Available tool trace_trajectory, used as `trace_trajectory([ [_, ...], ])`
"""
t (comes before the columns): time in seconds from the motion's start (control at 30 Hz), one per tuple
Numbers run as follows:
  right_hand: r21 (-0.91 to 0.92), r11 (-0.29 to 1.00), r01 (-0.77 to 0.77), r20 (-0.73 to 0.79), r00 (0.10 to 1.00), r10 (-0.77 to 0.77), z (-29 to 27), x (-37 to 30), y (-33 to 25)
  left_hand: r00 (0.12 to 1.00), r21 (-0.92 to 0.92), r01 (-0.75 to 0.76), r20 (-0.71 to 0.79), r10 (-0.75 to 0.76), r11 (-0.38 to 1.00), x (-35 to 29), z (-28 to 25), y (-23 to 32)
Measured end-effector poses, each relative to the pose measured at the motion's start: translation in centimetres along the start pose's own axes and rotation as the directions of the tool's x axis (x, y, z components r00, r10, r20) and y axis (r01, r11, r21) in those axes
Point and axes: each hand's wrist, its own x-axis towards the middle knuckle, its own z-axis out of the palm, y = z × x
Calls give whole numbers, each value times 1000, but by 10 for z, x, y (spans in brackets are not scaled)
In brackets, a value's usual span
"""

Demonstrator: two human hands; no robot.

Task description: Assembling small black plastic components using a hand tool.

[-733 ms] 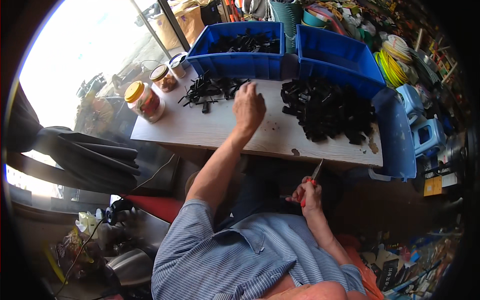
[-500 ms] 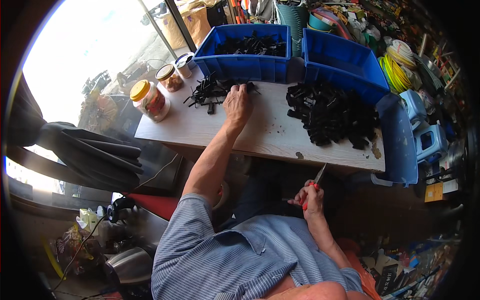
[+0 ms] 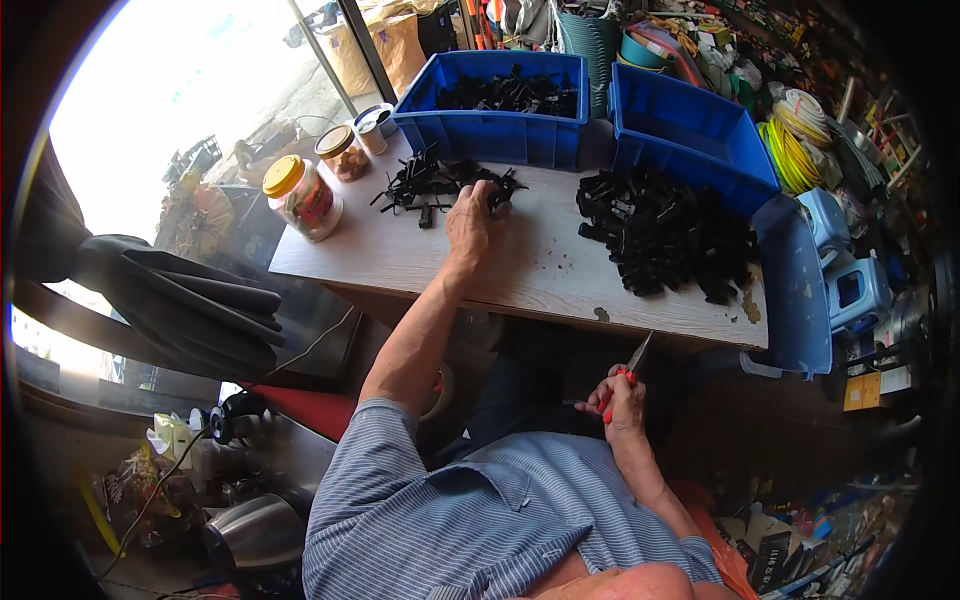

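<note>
My left hand [image 3: 470, 225] reaches over the table, its fingers bent and closed round a small black plastic piece at the near edge of a loose pile of black plastic pieces [image 3: 410, 182]. The fingertips are partly hidden. Close to my body, in front of the table edge, my right hand [image 3: 626, 408] is wrapped round the red handles of a pair of scissors [image 3: 638, 352], whose metal blades point up and away. A larger heap of black pieces [image 3: 670, 235] lies on the table's right part.
At the table's [image 3: 380, 255] back stand a blue bin [image 3: 490, 140] filled with black pieces and another blue bin [image 3: 690, 158]. Jars, one a yellow-lidded jar [image 3: 303, 205], line the left side. A blue plastic tub [image 3: 800, 300] hangs by the right edge.
My left hand has drawn back slightly toward me, its fingers curling further at the small pile. The right hand keeps the scissors in nearly the same place.
</note>
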Motion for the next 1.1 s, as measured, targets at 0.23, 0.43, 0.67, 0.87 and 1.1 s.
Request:
trace_trajectory([
  [0.23, -19, 1000, -7, 3, 1000, 7, 1, -1, 4, 997, -277, -21, -79, -1, 961, -1, 10, -19],
  [0.43, -28, 1000, -5, 17, 1000, 5, -3, 0, 6, 973, -440, 33, -190, -129, 897, -2, 14, -15],
  [0.67, -10, 1000, 10, 89, 996, -9, 6, -3, -2, 956, -862, 257, 160, -247, 436, -40, -30, 33],
  [0.87, 14, 997, 72, 188, 979, -74, 23, 3, -22, 861, -845, 509, 501, -93, 165, -135, -28, 84],
  [1.1, 45, 980, 192, 91, 977, -195, 34, 1, -26, 808, -808, 588, 585, -65, 41, -189, -23, 111],
])
